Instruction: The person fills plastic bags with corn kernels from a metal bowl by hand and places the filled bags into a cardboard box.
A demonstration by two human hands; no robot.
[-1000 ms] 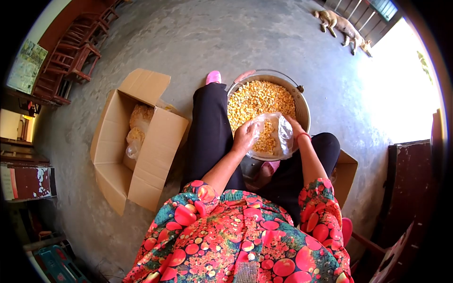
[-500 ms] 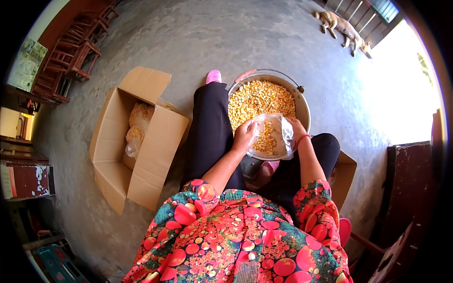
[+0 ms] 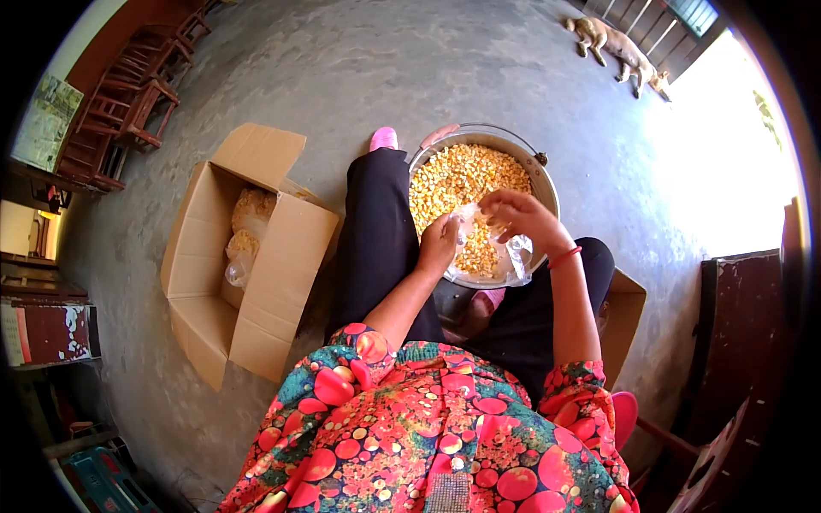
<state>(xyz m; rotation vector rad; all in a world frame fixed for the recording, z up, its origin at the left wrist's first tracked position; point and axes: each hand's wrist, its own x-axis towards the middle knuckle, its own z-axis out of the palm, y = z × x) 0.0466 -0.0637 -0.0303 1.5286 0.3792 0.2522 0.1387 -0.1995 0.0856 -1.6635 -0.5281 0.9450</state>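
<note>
A metal bucket (image 3: 550, 198) with a wire handle stands between my knees, filled with yellow corn kernels (image 3: 462, 175). Over its near side hangs a clear plastic bag (image 3: 518, 255) with some kernels inside. My left hand (image 3: 437, 246) pinches the bag's left edge. Above the bag's opening, my right hand (image 3: 526, 224) is off the rim, its fingers bent and apart, with nothing visible in them. The bag's right side droops loosely below that hand.
To the left, an open cardboard box (image 3: 282, 282) holds filled plastic bags (image 3: 245, 244). Another cardboard box (image 3: 624, 321) stands by my right knee. A dog (image 3: 620, 50) lies at the far right. Wooden chairs (image 3: 141, 107) line the left wall.
My right hand has let go of the bag's right edge and moved up and left over its opening. The bag's right side has sagged. My left hand still holds on.
</note>
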